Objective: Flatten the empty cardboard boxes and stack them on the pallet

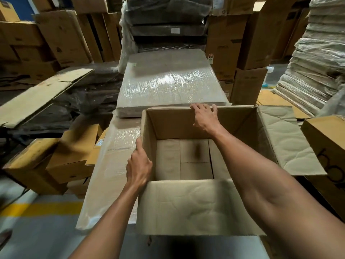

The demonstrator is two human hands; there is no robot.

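Two bare hands of ours hold one open cardboard box, which sits directly below us with its top flaps splayed outward and its bottom flaps closed, so it is not yet flattened. Our left hand takes the box's left wall close to the near corner, its grip pinching the rim with the thumb laid along the edge. Our right hand reaches across to the box's far wall, its grip hooked over the rim, fingers curled. We judge that holding two adjoining walls this way lets us skew the box and collapse it. Just beyond the box lies a shrink-wrapped stack of flat cardboard, the likely place for it. We cannot make out a pallet beneath.
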